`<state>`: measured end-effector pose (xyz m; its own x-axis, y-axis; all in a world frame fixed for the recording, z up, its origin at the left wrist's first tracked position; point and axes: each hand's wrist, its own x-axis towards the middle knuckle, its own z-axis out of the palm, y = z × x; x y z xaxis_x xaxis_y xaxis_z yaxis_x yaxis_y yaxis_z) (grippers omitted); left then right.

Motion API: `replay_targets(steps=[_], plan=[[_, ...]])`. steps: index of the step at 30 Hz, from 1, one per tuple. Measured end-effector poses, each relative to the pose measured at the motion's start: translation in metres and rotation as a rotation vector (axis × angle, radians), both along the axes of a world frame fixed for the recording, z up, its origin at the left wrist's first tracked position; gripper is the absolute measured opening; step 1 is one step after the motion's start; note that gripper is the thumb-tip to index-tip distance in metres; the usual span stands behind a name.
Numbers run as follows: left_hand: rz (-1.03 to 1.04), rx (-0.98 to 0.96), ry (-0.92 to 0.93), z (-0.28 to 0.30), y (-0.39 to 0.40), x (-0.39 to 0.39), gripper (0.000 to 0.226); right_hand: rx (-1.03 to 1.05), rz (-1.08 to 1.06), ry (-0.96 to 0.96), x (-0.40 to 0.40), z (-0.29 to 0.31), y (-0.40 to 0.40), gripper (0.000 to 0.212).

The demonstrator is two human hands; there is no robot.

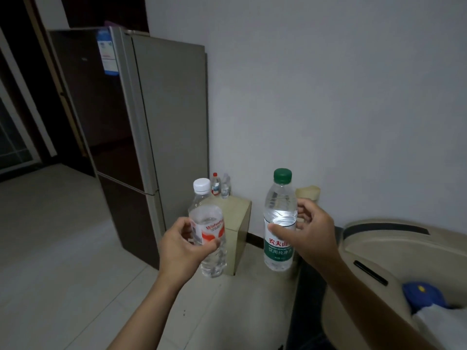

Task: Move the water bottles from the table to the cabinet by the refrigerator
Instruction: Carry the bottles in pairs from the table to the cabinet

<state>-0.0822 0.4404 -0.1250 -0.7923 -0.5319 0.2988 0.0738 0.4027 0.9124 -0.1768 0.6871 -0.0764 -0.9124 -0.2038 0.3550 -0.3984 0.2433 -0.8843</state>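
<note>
My left hand (180, 245) grips a clear water bottle with a white cap and a red-and-white label (207, 228), held upright in the air. My right hand (307, 229) grips a second clear bottle with a green cap and a green label (279, 221), also upright. Both bottles hang in front of a low beige cabinet (237, 223) that stands against the wall, right of the refrigerator (141, 127). Two small bottles (219, 186) stand at the back of the cabinet top.
A pale tiled floor (63, 236) spreads to the left. A beige sofa or chair (394, 251) curves in at the right, with a blue item (424, 295) on it. A cream-coloured object (308, 192) sits by the wall behind my right hand.
</note>
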Motion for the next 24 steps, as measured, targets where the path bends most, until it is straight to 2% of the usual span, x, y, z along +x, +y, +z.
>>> replay_targets(steps=[7, 11, 20, 24], plan=[[-0.033, 0.069, 0.035, -0.007, -0.073, -0.094, 0.048, 0.021, -0.051, 0.087, -0.08, 0.001, -0.064, 0.052], [-0.057, 0.079, -0.015, -0.022, -0.096, -0.139, 0.048, 0.054, -0.069, 0.1, -0.12, -0.013, -0.088, 0.05], [-0.073, 0.018, -0.083, -0.035, -0.116, -0.281, 0.045, 0.034, -0.077, 0.073, -0.263, -0.049, -0.115, 0.056], [-0.061, 0.001, -0.114, -0.031, -0.121, -0.35, 0.046, 0.001, -0.067, 0.049, -0.334, -0.048, -0.118, 0.059]])
